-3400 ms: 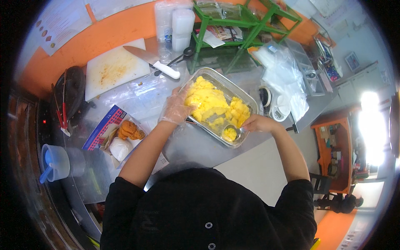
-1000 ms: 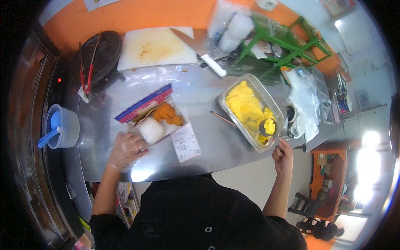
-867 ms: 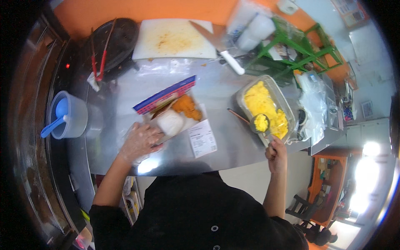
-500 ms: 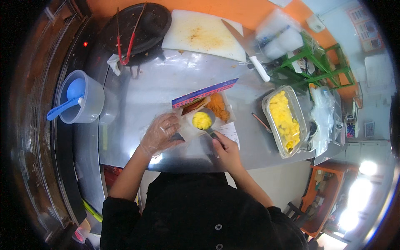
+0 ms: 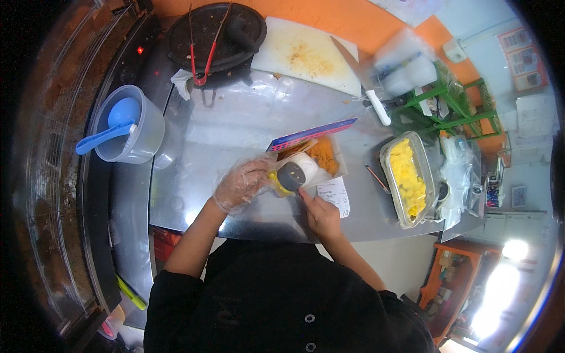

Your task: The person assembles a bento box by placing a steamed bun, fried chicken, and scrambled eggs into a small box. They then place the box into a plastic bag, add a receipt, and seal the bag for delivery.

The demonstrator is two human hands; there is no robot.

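Note:
My right hand (image 5: 322, 216), bare, grips a dark grey scoop (image 5: 291, 176) turned bowl-down over the near left part of a takeaway food box (image 5: 339, 157). Under the scoop's edge shows some yellow food (image 5: 282, 189). My left hand (image 5: 242, 181), in a clear plastic glove, has its fingers closed on the box's left side. A breaded fried piece (image 5: 323, 154) lies in the box beside a white mound or wrap I cannot make out. The blue and red printed lid (image 5: 312, 134) stands up at the far side.
A clear tray of yellow chunks (image 5: 407, 179) stands right, past a pen (image 5: 377, 178). A printed slip (image 5: 334, 194) lies by the box. Farther back are a cutting board (image 5: 306, 56), a knife (image 5: 376, 107), red-handled tongs (image 5: 203, 75) and a tub (image 5: 147, 138).
The scoop has been turned over, from holding a heap of yellow food face-up to bowl-down above the box. Yellow food now shows beneath it. My left hand stays at the box's side.

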